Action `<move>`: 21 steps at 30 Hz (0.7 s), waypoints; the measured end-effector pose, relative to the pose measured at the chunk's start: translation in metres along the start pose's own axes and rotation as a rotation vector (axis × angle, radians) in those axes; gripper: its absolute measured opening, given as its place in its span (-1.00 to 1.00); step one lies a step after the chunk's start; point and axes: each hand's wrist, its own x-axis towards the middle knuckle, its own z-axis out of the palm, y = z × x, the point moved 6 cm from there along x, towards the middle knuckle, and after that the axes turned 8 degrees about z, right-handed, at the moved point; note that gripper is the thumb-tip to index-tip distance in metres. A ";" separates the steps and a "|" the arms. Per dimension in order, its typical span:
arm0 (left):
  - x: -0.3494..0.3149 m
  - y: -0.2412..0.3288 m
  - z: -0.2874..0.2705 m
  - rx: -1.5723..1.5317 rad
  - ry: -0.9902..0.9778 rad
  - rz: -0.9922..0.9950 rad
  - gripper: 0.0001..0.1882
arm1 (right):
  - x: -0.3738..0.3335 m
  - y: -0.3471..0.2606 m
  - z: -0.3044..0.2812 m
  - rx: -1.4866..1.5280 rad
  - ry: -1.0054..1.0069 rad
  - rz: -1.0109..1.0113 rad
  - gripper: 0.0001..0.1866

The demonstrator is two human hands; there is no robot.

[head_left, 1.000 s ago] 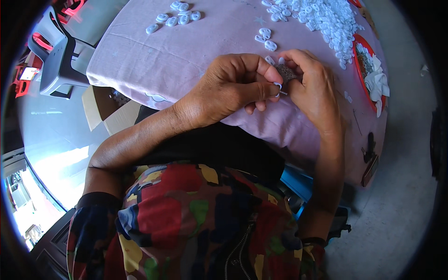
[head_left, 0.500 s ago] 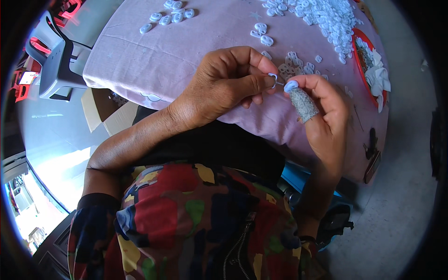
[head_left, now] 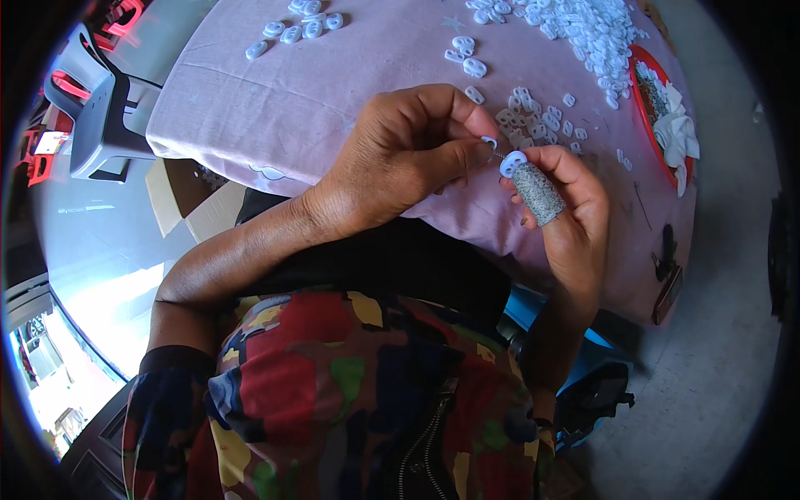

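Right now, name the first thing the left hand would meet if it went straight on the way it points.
Just past the thin, coiled metal wire at the left hand, probably the white, oval plastic piece held in the right hand; depth between the hands is unclear.

Between thumb and forefinger the left hand [head_left: 398,167] pinches a small white hooked piece [head_left: 489,142], from which a thin coiled piece [head_left: 498,154] runs toward a white oval part [head_left: 512,163] held by the right hand [head_left: 581,223], whose thumb wears a grey speckled sleeve [head_left: 537,193]. Just beyond the hands, a cluster of small white pieces [head_left: 550,121] lies on a pink tablecloth [head_left: 275,100], with a larger white heap [head_left: 583,42] farther off and, to the right, a red tray [head_left: 640,111] holding crumpled white tissue [head_left: 677,133]
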 end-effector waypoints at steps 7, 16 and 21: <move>0.001 0.003 0.002 0.045 -0.010 0.076 -0.85 | 0.001 0.003 0.001 0.011 -0.009 0.018 -0.84; 0.001 0.003 0.002 0.039 -0.010 0.105 -0.85 | 0.001 0.004 0.000 -0.028 0.016 -0.018 -0.84; 0.002 0.002 0.002 0.056 -0.021 0.069 -0.85 | 0.001 0.004 0.002 -0.041 -0.002 -0.009 -0.84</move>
